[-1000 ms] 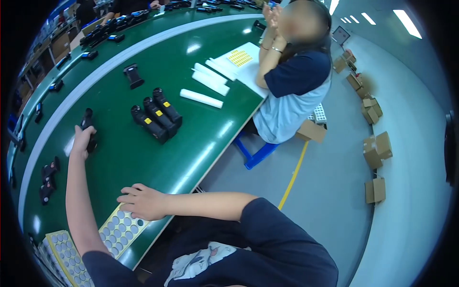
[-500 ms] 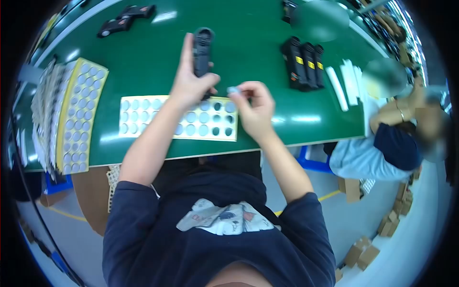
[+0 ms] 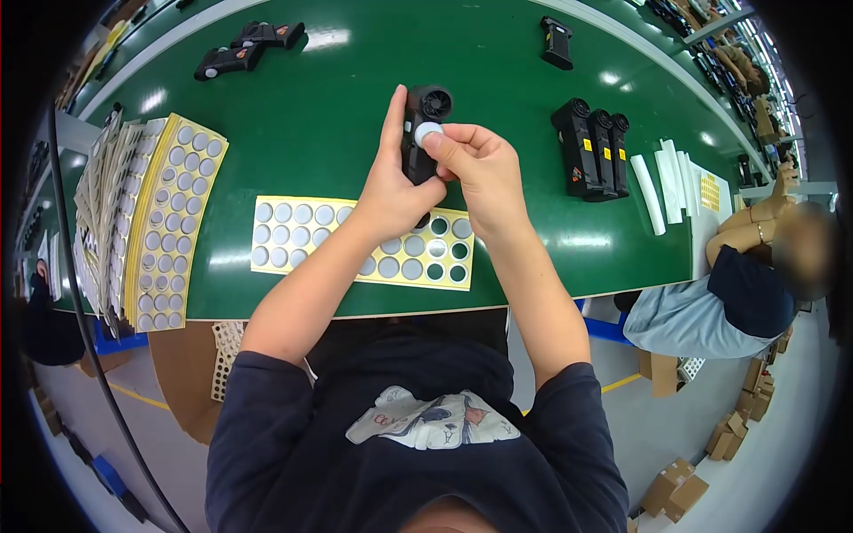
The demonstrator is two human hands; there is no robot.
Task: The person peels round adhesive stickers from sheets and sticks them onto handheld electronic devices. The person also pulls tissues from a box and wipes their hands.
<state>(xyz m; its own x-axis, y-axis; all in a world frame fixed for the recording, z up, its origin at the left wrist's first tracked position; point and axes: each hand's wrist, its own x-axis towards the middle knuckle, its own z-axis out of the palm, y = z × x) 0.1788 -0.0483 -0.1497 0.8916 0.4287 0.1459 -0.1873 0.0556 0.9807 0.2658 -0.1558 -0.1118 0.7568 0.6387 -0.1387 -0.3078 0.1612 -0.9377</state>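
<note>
My left hand is wrapped round a black handheld device with a round, fan-like end that points away from me. Its fingers and thumb hold the lower body, and one finger lies straight along the left side. Between the thumb and fingers of my right hand is a round whitish sticker, against the device's upper face just below the fan end. Whether it is stuck down I cannot tell. Under my forearms lies a yellow-edged sticker sheet with rows of grey-white discs; several spots at its right end show green.
At left stands a thick stack of sticker sheets. Similar black devices stand grouped at right, another lies behind, and two more lie far left. White strips lie near a seated co-worker at right.
My right hand has moved from above the sheet's right end up to the device, bringing the sticker against it. The head view has shifted slightly.
</note>
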